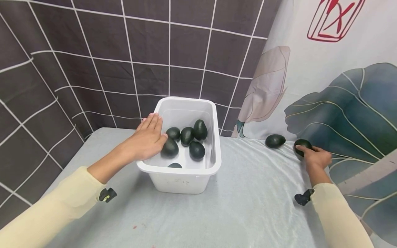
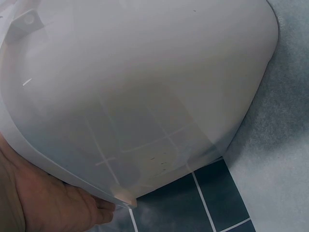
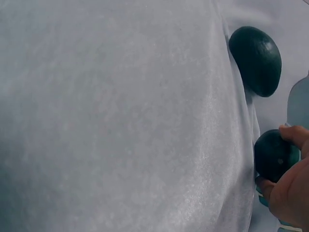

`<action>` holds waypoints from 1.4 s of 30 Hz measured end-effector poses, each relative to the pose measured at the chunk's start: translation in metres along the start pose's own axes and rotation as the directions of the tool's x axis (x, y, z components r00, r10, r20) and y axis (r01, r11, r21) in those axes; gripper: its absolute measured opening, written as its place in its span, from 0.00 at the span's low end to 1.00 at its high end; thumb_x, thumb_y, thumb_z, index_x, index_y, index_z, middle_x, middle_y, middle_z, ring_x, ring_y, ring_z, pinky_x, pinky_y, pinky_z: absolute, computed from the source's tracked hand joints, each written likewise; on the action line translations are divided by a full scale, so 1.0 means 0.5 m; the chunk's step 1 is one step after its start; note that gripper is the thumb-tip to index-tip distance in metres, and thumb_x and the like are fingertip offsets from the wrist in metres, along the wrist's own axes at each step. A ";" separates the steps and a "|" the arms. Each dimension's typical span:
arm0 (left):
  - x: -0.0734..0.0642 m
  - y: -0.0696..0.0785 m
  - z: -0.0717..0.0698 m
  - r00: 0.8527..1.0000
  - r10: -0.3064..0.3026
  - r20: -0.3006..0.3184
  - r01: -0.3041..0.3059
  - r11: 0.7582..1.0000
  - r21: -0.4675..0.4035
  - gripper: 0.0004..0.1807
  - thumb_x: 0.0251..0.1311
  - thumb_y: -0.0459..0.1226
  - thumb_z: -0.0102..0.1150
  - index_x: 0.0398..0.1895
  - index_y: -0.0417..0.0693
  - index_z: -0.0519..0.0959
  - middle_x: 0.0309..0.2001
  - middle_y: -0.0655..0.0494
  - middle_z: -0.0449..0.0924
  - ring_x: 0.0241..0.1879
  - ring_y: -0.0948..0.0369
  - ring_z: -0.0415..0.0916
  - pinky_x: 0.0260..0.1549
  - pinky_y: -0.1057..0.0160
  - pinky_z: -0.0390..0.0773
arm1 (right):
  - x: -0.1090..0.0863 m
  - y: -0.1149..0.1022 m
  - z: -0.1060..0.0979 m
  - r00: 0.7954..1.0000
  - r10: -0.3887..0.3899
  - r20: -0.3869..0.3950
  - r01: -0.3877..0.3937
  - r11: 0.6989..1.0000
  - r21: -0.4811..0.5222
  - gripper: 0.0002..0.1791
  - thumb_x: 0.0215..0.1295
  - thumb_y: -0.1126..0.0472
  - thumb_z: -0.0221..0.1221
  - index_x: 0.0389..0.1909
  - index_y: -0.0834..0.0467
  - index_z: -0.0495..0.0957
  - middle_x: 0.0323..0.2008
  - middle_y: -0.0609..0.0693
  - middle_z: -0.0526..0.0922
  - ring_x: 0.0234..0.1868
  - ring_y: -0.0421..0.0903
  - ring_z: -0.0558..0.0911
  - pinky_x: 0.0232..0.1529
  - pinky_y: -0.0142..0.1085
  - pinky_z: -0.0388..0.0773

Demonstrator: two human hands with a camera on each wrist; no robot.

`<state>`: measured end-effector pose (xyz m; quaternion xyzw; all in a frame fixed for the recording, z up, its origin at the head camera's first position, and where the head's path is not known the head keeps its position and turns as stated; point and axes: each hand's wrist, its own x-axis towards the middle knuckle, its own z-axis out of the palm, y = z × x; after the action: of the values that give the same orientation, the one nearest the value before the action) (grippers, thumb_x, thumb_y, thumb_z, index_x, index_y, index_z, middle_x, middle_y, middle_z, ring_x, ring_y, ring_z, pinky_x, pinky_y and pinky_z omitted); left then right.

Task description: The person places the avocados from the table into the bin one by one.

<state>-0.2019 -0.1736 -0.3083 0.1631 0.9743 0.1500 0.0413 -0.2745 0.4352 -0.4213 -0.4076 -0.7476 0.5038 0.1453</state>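
Note:
My left hand rests on the left rim of a white plastic bin, its fingers straight and together. In the left wrist view, the palm of that hand lies along the bin's rim beside the outer wall. Several dark green avocados lie inside the bin; one near the front wall is partly hidden. Far to the right, my right hand grips an avocado between thumb and fingers at the back edge of the table. Another avocado lies just left of it, apart from the hand.
A pale grey cloth covers the table. Behind it hangs a dark sheet with a white grid, and at the right a white curtain with painted leaves. The cloth wrinkles near the back right edge.

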 end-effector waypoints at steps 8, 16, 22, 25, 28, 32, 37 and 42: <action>0.001 0.001 0.000 1.000 0.000 0.001 0.000 1.000 -0.002 0.43 0.88 0.48 0.31 0.90 0.25 0.42 0.92 0.29 0.30 0.93 0.35 0.25 0.92 0.33 0.32 | 0.002 -0.001 0.010 0.995 0.091 -0.048 -0.078 0.971 0.227 0.46 0.68 0.52 0.78 0.85 0.48 0.72 0.91 0.47 0.59 0.90 0.44 0.61 0.89 0.39 0.62; 0.000 0.002 0.000 1.000 0.000 0.005 0.000 1.000 -0.001 0.43 0.88 0.48 0.31 0.90 0.25 0.41 0.92 0.28 0.30 0.93 0.34 0.25 0.92 0.33 0.32 | -0.001 -0.002 0.019 0.990 0.127 -0.054 -0.093 0.902 0.422 0.43 0.58 0.55 0.86 0.75 0.42 0.81 0.80 0.35 0.70 0.83 0.38 0.69 0.86 0.34 0.68; -0.002 0.002 0.000 1.000 -0.002 0.006 0.002 1.000 -0.003 0.43 0.88 0.48 0.31 0.90 0.25 0.41 0.92 0.29 0.30 0.93 0.34 0.25 0.92 0.33 0.32 | -0.003 -0.005 0.024 0.993 0.105 -0.058 -0.064 0.872 0.485 0.46 0.52 0.54 0.90 0.74 0.43 0.84 0.77 0.36 0.75 0.78 0.37 0.75 0.85 0.34 0.69; -0.004 0.002 -0.001 1.000 -0.001 0.005 0.001 1.000 -0.004 0.43 0.88 0.49 0.31 0.90 0.25 0.41 0.92 0.28 0.30 0.93 0.34 0.25 0.92 0.33 0.32 | -0.004 -0.008 0.027 0.997 0.069 -0.038 -0.041 0.866 0.498 0.49 0.50 0.54 0.91 0.76 0.44 0.83 0.80 0.39 0.77 0.79 0.37 0.77 0.85 0.35 0.68; -0.003 0.002 -0.001 1.000 -0.001 0.003 0.001 1.000 -0.005 0.43 0.88 0.49 0.31 0.90 0.25 0.41 0.92 0.28 0.30 0.93 0.35 0.25 0.92 0.34 0.32 | -0.006 -0.011 0.029 0.999 0.032 -0.017 -0.019 0.859 0.512 0.49 0.48 0.53 0.91 0.76 0.43 0.84 0.78 0.39 0.79 0.77 0.37 0.78 0.85 0.35 0.69; -0.002 0.001 -0.002 1.000 -0.001 0.003 0.001 1.000 -0.005 0.43 0.88 0.48 0.31 0.90 0.25 0.41 0.92 0.28 0.30 0.93 0.35 0.25 0.92 0.34 0.32 | -0.011 -0.016 0.035 1.000 -0.017 -0.013 0.021 0.860 0.510 0.47 0.47 0.53 0.92 0.73 0.44 0.86 0.73 0.39 0.83 0.70 0.36 0.81 0.84 0.36 0.72; -0.002 0.000 -0.002 1.000 -0.001 0.001 0.001 1.000 -0.004 0.43 0.88 0.48 0.31 0.90 0.24 0.41 0.92 0.28 0.30 0.93 0.34 0.25 0.92 0.33 0.32 | -0.018 -0.023 0.041 0.998 -0.068 -0.010 0.065 0.869 0.490 0.46 0.48 0.51 0.91 0.72 0.44 0.87 0.70 0.39 0.85 0.68 0.36 0.82 0.83 0.36 0.72; -0.006 0.003 -0.003 1.000 0.002 -0.002 -0.002 1.000 -0.006 0.43 0.88 0.48 0.31 0.90 0.24 0.41 0.92 0.28 0.30 0.93 0.34 0.26 0.92 0.33 0.33 | -0.029 -0.033 0.046 0.994 -0.106 0.000 0.092 0.859 0.504 0.46 0.46 0.53 0.92 0.71 0.45 0.88 0.65 0.39 0.88 0.65 0.36 0.85 0.83 0.37 0.74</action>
<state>-0.1990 -0.1736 -0.3061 0.1638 0.9737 0.1534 0.0404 -0.2877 0.4069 -0.4144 -0.3097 -0.6125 0.6785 0.2618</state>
